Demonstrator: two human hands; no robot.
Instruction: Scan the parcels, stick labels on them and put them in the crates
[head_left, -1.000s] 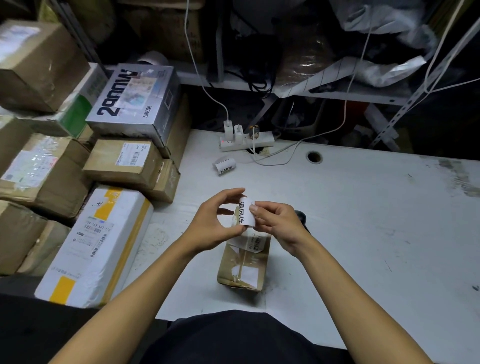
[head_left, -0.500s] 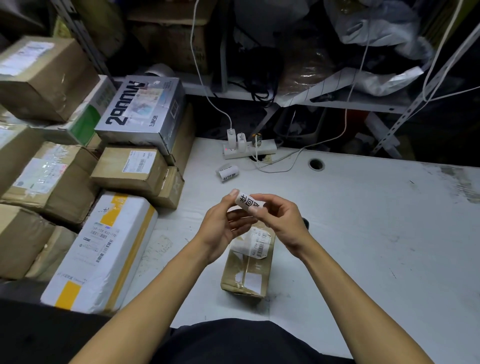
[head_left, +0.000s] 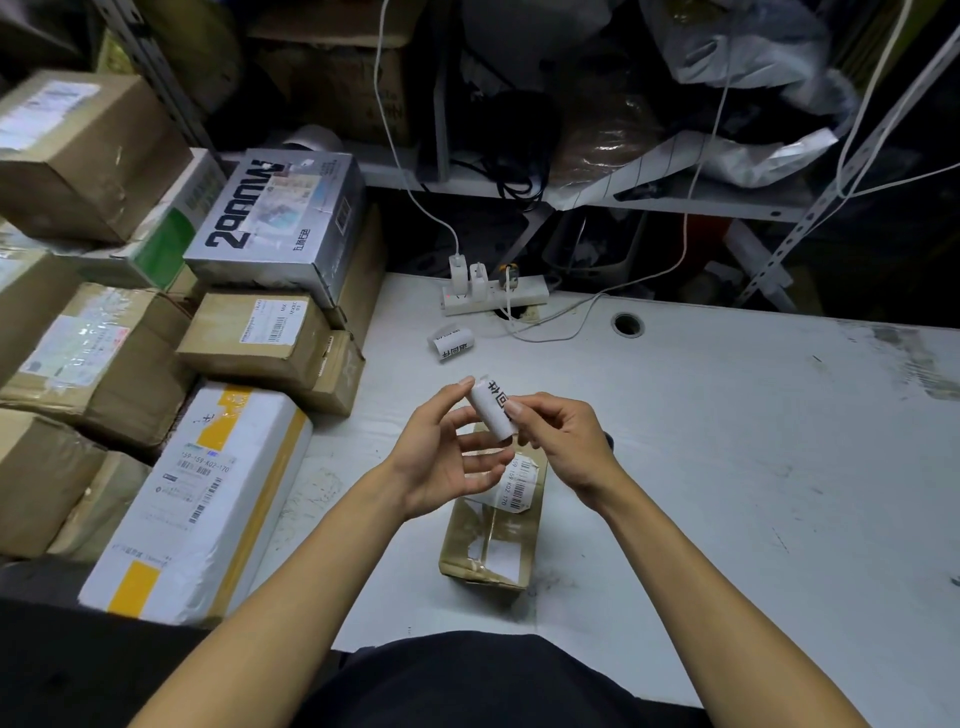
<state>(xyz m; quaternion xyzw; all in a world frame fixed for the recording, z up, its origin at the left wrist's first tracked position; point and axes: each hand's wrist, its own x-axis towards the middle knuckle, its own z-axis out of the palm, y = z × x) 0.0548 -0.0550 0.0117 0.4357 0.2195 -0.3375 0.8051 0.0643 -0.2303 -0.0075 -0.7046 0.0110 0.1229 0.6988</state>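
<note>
A small brown cardboard parcel (head_left: 491, 540) with a barcode sticker lies on the white table (head_left: 727, 467) just below my hands. Above it I hold a curled white label (head_left: 491, 410) printed with black characters. My right hand (head_left: 561, 441) pinches the label's right side between thumb and fingers. My left hand (head_left: 447, 452) touches the label's upper left end with a fingertip, its other fingers loosely curled beneath. A second curled label (head_left: 451, 343) lies further back on the table.
Stacked parcels fill the left: a white and yellow bag (head_left: 208, 493), brown boxes (head_left: 260, 338) and a silver box (head_left: 280, 223). A power strip (head_left: 493, 296) with chargers and cables sits at the table's back edge, near a cable hole (head_left: 627, 325). Shelving with bags stands behind.
The label has been turned from upright to slanting while both hands rose slightly above the parcel. My left fingers opened wider and slid to the label's upper end.
</note>
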